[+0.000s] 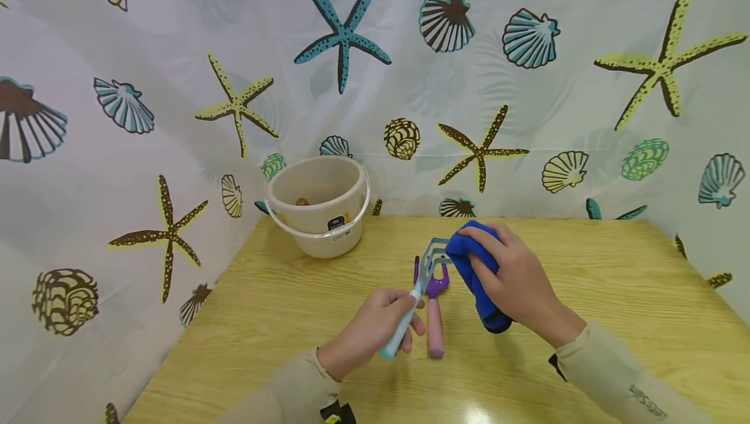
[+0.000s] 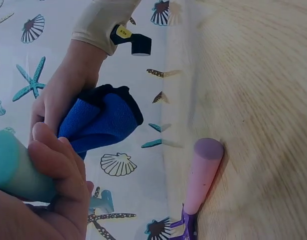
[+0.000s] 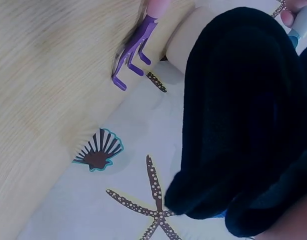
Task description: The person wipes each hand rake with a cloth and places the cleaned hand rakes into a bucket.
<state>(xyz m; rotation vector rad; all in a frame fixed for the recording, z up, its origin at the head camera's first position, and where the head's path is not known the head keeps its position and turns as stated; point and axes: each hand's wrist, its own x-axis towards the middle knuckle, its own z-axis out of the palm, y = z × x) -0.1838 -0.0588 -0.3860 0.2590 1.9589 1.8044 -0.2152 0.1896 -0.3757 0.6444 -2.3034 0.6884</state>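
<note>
My left hand (image 1: 377, 323) grips the pale blue handle of a small hand rake (image 1: 435, 258), its grey-blue tines pointing up and away. In my right hand (image 1: 515, 274) is a folded blue cloth (image 1: 477, 274), held against or right beside the tine ends; contact cannot be told exactly. Below the held rake, a second hand rake (image 1: 435, 326) with pink handle and purple tines lies on the table. The left wrist view shows the cloth (image 2: 106, 120) beyond my left fingers. Close to the right wrist camera, the cloth's dark edge (image 3: 238, 110) hides most of my right hand.
A cream bucket (image 1: 328, 241) with a clear handle stands at the table's back left, a small brown thing (image 1: 301, 202) inside. Behind the wooden table (image 1: 281, 320) hangs a white curtain (image 1: 404, 85) printed with shells and starfish.
</note>
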